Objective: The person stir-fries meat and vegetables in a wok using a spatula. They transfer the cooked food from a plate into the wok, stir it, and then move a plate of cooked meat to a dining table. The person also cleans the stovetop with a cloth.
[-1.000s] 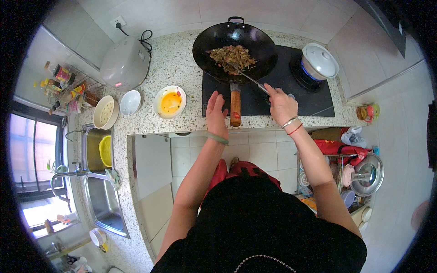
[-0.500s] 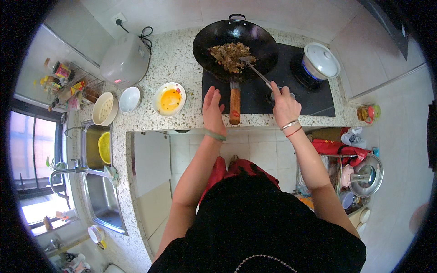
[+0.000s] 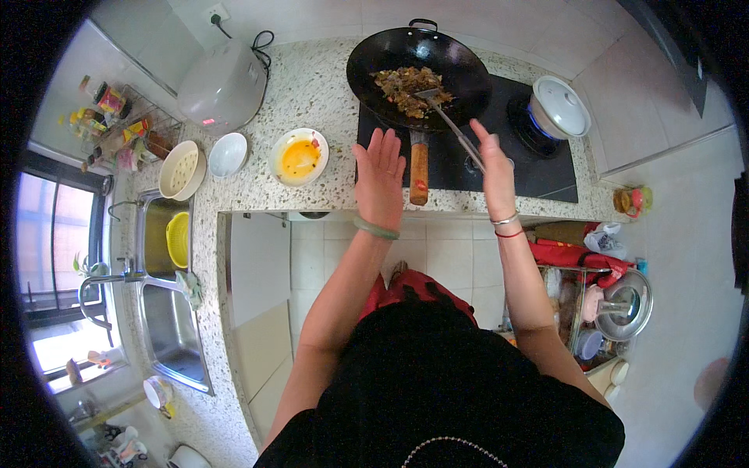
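Inspected at the left end of the black cooktop [image 3: 546,171]: a dark wok [image 3: 468,74], with brown chopped food [image 3: 398,80] inside and a wooden handle [image 3: 419,175] pointing toward the near edge. Seen in the food: the blade of a metal spatula [image 3: 454,129], with its shaft leading over the wok's near right rim to the right hand [image 3: 501,183]. Noted there: largely straight fingers; impossible to tell whether gripping the shaft or merely touching it (its end hidden by the hand).

Noted at the left hand [image 3: 380,175]: open, extended fingers, holding nothing, just left of the wooden handle.

Recorded to the right: a white lidded pot [image 3: 562,109] over a blue flame [image 3: 534,122]. Recorded to the left, on the speckled surface [image 3: 328,86]: a pale bowl [image 3: 275,168] of yellow-orange liquid [image 3: 300,158].

Judged possible: a slide of the spatula, from a loose hold; a swing of the wok, from a push on the blade with the wooden handle unheld; a burn, from straying toward the flame.
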Available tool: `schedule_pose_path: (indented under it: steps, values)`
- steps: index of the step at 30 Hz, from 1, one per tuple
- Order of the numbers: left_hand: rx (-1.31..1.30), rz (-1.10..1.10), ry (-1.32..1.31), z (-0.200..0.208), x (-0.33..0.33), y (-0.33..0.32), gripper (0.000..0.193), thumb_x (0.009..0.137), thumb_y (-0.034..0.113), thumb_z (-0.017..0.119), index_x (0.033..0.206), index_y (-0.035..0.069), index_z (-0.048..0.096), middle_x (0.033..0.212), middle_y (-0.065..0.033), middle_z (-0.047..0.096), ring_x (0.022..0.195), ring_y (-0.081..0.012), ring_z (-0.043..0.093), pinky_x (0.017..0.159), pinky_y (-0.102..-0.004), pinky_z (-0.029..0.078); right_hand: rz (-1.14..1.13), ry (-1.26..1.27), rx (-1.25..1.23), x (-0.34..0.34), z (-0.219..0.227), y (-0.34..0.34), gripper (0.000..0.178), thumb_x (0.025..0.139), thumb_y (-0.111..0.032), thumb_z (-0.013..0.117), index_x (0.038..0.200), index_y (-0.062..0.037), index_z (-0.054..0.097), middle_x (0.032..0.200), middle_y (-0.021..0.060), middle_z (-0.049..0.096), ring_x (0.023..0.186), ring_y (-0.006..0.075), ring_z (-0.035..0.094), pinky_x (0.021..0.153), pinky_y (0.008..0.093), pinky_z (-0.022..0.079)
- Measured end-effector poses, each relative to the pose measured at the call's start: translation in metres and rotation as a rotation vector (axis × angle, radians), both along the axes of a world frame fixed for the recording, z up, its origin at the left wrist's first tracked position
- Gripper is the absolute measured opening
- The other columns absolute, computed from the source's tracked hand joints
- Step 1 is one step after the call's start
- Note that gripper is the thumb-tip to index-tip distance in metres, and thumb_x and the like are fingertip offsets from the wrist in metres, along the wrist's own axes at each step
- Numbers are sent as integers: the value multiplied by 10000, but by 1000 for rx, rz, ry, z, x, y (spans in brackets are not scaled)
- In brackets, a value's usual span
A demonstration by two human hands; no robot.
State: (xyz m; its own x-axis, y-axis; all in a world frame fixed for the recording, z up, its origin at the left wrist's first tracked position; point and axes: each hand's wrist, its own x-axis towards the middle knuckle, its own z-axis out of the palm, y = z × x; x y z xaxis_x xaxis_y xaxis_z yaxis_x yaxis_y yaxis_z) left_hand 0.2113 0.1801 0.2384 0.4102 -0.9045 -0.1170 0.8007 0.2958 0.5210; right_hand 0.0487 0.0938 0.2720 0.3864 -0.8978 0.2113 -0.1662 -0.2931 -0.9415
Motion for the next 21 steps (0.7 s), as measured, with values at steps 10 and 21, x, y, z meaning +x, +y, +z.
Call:
schedule_pose_path:
  steps: [10,21]
  values:
    - [-369,-45,217,27,78,49,634,928,548,297,1427,162,239,1469,-96,237,1349,-233,221,1100,-398,174,365,-1076,693,119,30,58,731,913,-565,301,1417,-43,213,1477,109,226,1366,244,197,1103,408,194]
    - [-176,431,100,-14,274,218,645,937,547,266,1417,117,250,1457,-96,267,1344,-233,239,1094,-388,182,639,-877,1057,359,-13,195,734,905,-600,262,1416,-73,230,1465,103,254,1359,252,211,1110,410,155]
